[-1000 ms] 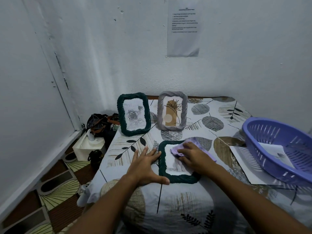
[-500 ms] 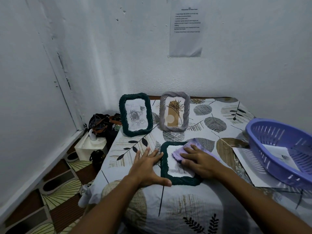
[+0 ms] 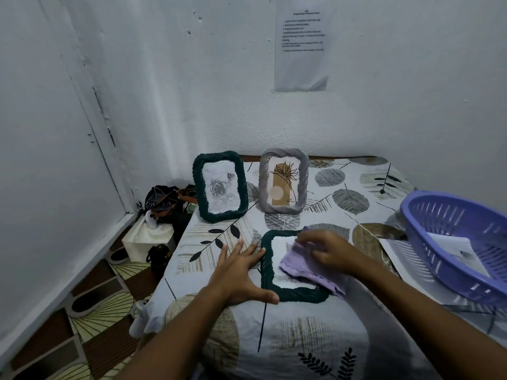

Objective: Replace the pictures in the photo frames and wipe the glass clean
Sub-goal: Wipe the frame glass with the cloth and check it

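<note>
Down the glass goes the right hand, dragging the purple cloth from the top corner of the flat green frame toward its lower right. That grip is bunched on the cloth, fingers pressing it to the glass. Left hand lies spread flat on the worktop, fingertips and thumb against the frame's left edge; a wide grip, holding nothing. Flat frame sits near the front, on the leaf-print cover. Behind it two frames stand upright: a green one with a rose sketch and faint script too small to read, and a grey one with a line-drawn plant. Purple basket at right holds a sheet. On the wall, a printed notice, its lines too small to read.
</note>
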Tool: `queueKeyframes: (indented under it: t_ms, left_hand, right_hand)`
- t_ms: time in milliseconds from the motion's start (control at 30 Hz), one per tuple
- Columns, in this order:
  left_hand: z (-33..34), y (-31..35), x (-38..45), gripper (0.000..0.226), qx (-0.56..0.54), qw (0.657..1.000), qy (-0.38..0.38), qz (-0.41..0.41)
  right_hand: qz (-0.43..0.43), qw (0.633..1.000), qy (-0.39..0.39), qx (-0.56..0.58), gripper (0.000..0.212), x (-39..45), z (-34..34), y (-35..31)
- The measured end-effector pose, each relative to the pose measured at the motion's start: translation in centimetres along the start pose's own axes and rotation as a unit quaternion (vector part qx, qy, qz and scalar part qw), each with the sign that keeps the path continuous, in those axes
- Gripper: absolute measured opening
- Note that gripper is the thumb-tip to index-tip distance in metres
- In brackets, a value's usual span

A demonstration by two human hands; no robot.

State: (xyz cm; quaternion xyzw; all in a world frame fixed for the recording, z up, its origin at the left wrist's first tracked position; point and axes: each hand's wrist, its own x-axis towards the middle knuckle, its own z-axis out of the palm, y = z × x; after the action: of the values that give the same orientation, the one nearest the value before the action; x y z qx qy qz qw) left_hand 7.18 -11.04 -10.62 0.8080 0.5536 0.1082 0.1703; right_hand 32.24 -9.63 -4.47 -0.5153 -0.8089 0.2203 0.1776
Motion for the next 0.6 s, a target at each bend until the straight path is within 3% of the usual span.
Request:
queueKeyframes:
  t_ms: [67,167,333,400,533,600]
  left_hand:
    - [-0.1,0.1,0.0,0.129,0.002,1.0,0.0,0.0]
    - [0.0,0.0,0.0,0.128,0.0,1.0,0.001,0.002]
    - [-0.1,-0.1,0.1,0.124,0.005,1.0,0.0,0.002]
    - [0.0,-0.2,0.1,0.124,0.006,1.0,0.0,0.0]
    - [0.1,-0.3,0.2,0.125,0.01,1.0,0.0,-0.003]
    - [0.0,-0.1,0.1,0.127,0.014,1.0,0.0,-0.001]
  right_hand:
    - [0.013,0.999,-0.036,-0.035,0.041,1.5,-0.2,-0.2]
    - [0.043,0.992,-0.091,-0.078,0.053,3.3,0.1,0.3]
    - [0.041,0.985,-0.07,-0.149,0.056,4.9,-0.5,-0.3]
    - [0.049,0.98,-0.087,-0.174,0.051,5.5,-0.8,-0.3]
    - [0.057,0.977,-0.132,-0.157,0.016,6.5,-1.4,-0.2]
    - [0.06,0.979,-0.137,-0.142,0.023,6.5,-1.8,-0.5]
